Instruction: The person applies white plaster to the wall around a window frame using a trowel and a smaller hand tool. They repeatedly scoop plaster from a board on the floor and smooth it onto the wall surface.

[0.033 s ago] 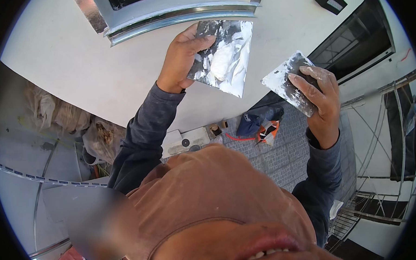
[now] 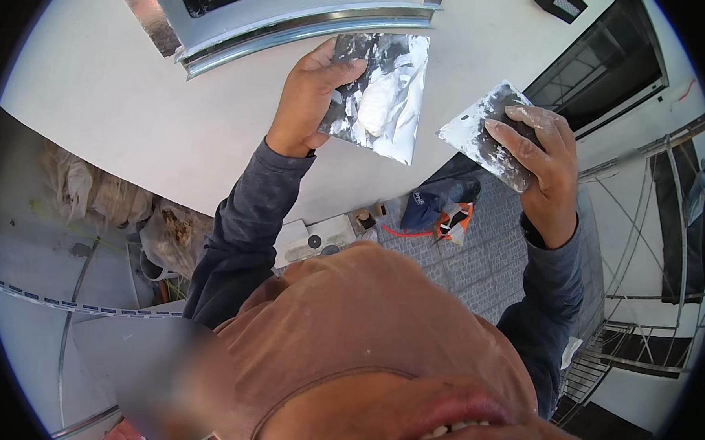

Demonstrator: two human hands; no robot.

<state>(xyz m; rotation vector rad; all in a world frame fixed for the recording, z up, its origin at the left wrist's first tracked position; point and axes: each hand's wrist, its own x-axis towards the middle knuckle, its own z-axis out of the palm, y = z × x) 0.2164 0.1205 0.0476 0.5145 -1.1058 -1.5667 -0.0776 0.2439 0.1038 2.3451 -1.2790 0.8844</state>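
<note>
My left hand point(image 2: 304, 100) grips a dark, flat plastering blade point(image 2: 350, 102) at its left side, thumb on top and fingers underneath. A thick lump of white putty point(image 2: 377, 103) lies on that blade, with smears around it. To the right, my right hand point(image 2: 545, 161) holds a second dark plastering blade point(image 2: 493, 151), its fingers spread over the face and its far edge coated in white. The two blades are apart, both raised in front of the white wall point(image 2: 214, 143). My right fingers are dusted white.
A metal-framed window sill point(image 2: 306, 29) juts from the wall above my left hand. A dark window point(image 2: 603, 70) is at the upper right. On the paved floor point(image 2: 484, 257) lie a dark blue bag point(image 2: 427, 211) and an orange-and-white packet point(image 2: 456, 223). Scaffold poles point(image 2: 683, 226) stand at right; plastic bags point(image 2: 175, 232) at left.
My right hand and its blade have shifted slightly up and to the left. My left hand and its blade look almost still.
</note>
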